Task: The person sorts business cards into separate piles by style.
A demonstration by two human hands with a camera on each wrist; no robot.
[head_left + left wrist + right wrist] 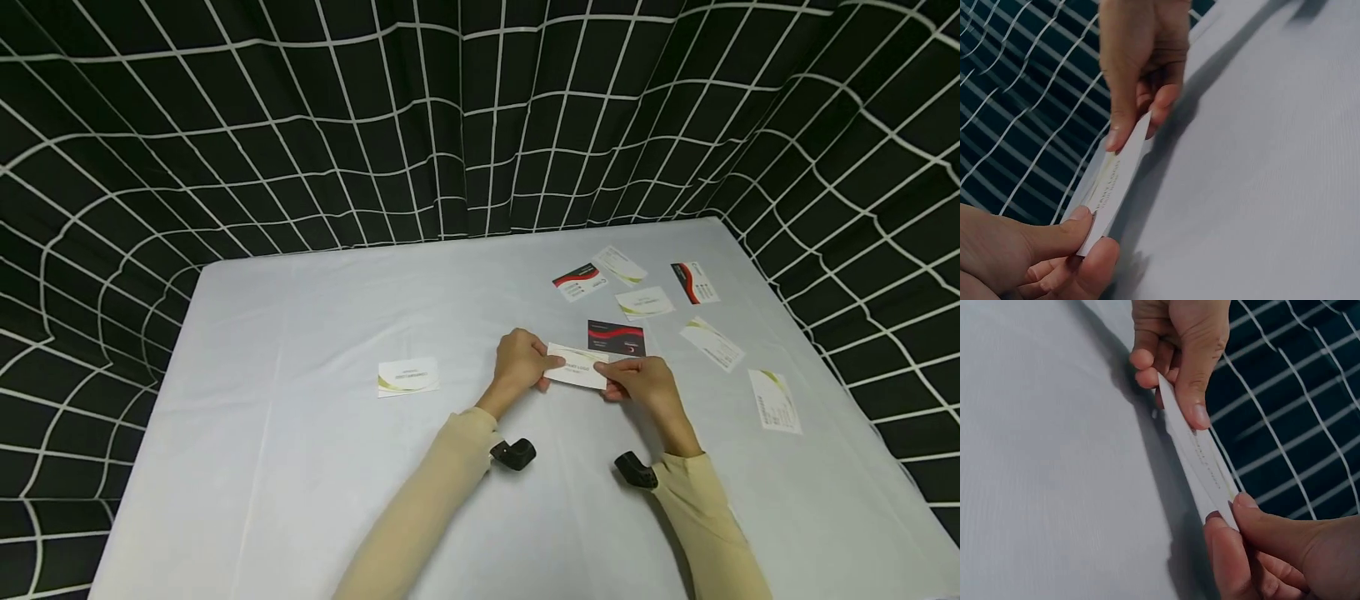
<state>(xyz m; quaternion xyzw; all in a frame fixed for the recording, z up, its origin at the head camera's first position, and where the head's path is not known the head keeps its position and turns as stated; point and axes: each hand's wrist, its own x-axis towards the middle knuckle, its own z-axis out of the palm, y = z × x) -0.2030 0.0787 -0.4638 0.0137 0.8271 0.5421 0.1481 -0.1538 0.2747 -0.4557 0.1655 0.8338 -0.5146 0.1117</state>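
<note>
A white business card [576, 369] with printed lettering and a gold curve is held up between both hands over the table. The left hand [519, 360] pinches its left end, thumb on the printed face and fingers behind. At the other end the right hand [645, 383] pinches it the same way. Seen nearly edge-on in the left wrist view, the card [1116, 178] slants between the two thumbs. The right wrist view shows a second layer along the edge of the card [1192, 456]. Just behind it on the table lies a dark card [617, 337] with a red wave.
On the white tablecloth [300, 333], a white card [408, 375] with a gold curve lies left of the hands. Several more lie scattered at the right, among them a red-and-black card [694, 283] and a white card [775, 402]. A black gridded curtain [420, 125] surrounds the table.
</note>
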